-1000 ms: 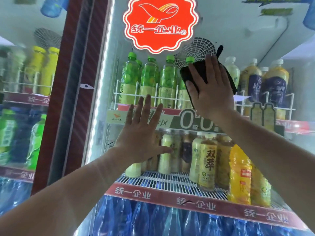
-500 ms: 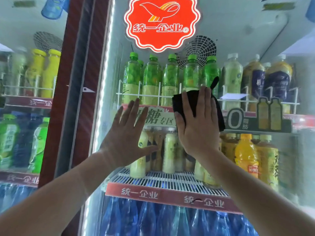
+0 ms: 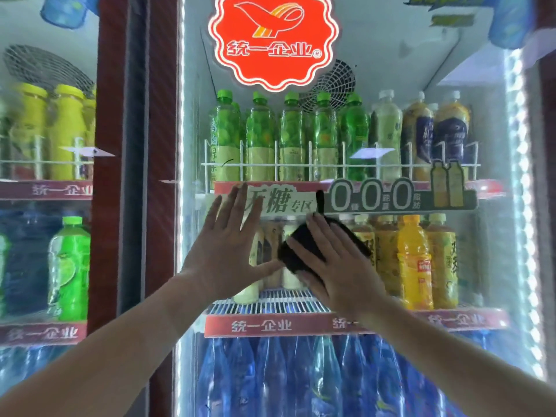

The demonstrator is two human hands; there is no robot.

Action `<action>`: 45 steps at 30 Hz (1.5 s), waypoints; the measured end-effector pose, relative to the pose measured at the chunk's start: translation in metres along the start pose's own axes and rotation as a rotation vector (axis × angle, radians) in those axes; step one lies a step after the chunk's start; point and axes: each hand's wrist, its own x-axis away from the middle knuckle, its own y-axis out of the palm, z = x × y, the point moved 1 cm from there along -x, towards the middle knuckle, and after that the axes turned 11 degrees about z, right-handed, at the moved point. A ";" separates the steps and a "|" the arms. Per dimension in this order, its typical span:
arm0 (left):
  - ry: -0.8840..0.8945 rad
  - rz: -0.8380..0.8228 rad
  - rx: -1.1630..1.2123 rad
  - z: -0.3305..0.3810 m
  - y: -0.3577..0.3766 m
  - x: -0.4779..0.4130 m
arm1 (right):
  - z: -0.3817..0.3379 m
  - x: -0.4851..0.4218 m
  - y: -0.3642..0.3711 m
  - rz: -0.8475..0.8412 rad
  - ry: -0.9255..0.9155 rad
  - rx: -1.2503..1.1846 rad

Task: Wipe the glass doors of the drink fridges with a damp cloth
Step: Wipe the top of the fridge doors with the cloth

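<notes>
A drink fridge's glass door fills the middle and right of the view, with bottles on shelves behind it. My right hand lies flat with straight fingers on a black cloth, pressing it against the glass at the middle shelf. My left hand is spread flat on the glass just left of it, its thumb almost touching the cloth. Much of the cloth is hidden under my right hand.
A dark red door frame separates this door from a second fridge door on the left. A red round logo sign glows at the top. Blue water bottles fill the bottom shelf.
My right hand has slid the cloth down the glass from the top shelf to the middle shelf and leftward. My left hand stayed flat on the glass.
</notes>
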 end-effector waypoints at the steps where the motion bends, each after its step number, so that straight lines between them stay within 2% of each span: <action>1: -0.007 0.010 0.006 -0.004 -0.003 0.003 | 0.012 -0.016 -0.003 -0.014 -0.007 0.016; 5: -0.055 -0.022 0.013 -0.019 -0.010 0.015 | 0.055 -0.092 -0.016 0.060 0.172 0.045; 7: -0.056 0.018 0.014 -0.028 -0.011 0.021 | 0.064 -0.122 -0.016 0.078 0.308 0.050; 10: -0.066 0.020 -0.015 -0.043 -0.007 0.031 | 0.048 -0.137 -0.004 0.229 0.476 0.090; 12: -0.085 0.011 -0.027 -0.052 -0.004 0.037 | 0.027 -0.132 0.006 0.313 0.518 0.111; 19: -0.018 -0.002 -0.147 -0.078 -0.004 0.051 | -0.028 -0.101 0.014 0.226 0.407 0.085; 23: -0.015 -0.083 -0.173 -0.091 -0.003 0.055 | -0.059 -0.071 0.020 0.144 0.180 0.035; 27: -0.040 -0.099 -0.114 -0.092 -0.005 0.056 | -0.050 -0.063 0.017 0.076 -0.016 0.025; 29: -0.052 -0.119 -0.102 -0.089 -0.006 0.056 | -0.034 -0.079 0.014 0.086 0.008 0.043; 33: -0.071 -0.166 -0.093 -0.088 -0.010 0.056 | -0.015 -0.132 0.010 0.216 0.188 0.069; 37: -0.044 -0.171 -0.117 -0.092 -0.013 0.059 | -0.026 -0.172 0.023 0.375 0.375 0.116; 41: -0.012 -0.094 -0.206 -0.104 -0.019 0.070 | -0.044 -0.189 0.033 0.470 0.467 0.166; 45: -0.033 0.083 -0.187 -0.123 -0.017 0.071 | -0.076 -0.208 0.039 0.437 0.385 0.132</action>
